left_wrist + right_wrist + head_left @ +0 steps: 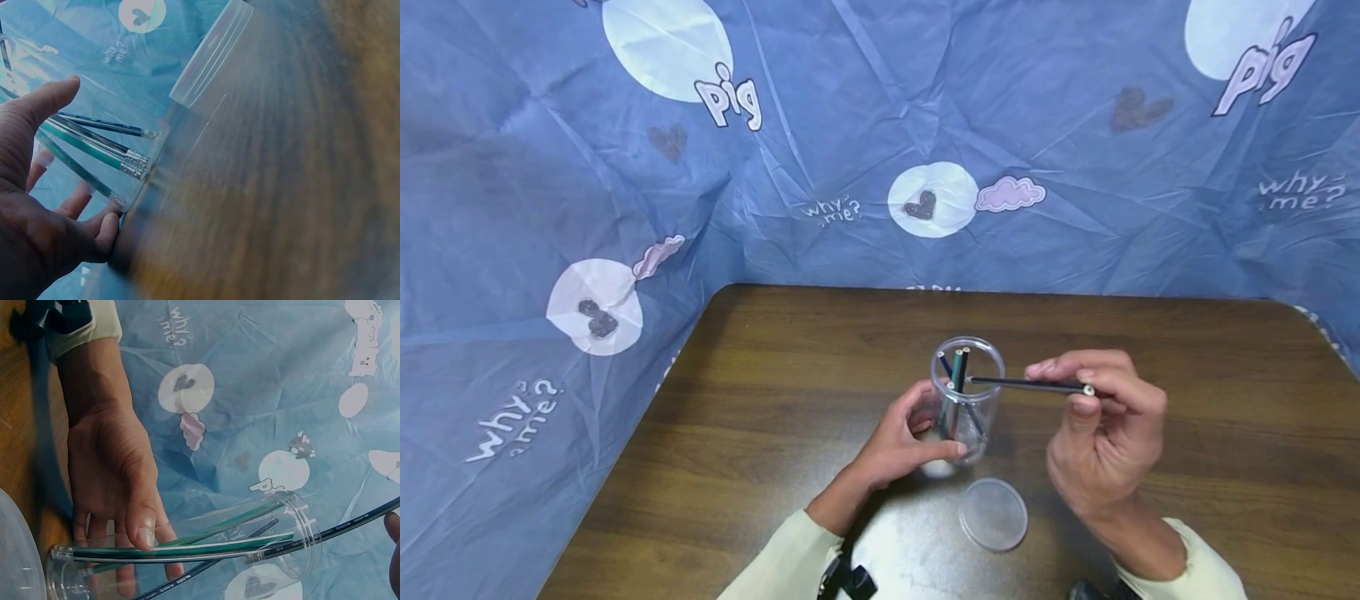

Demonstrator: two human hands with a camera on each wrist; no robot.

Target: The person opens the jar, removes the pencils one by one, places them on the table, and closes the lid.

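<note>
Dark pencil (1026, 384) is pinched between thumb and fingers of the right hand (1105, 442), with its metal end inside the clear jar (989, 412). Left hand (895, 442) has its fingers curled around this jar, where other pencils (957, 367) lean; near it lies the lid (993, 515).

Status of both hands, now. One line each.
Left hand: closed around the clear jar.
Right hand: closed, pinching a dark pencil, one end at the jar's mouth.
</note>
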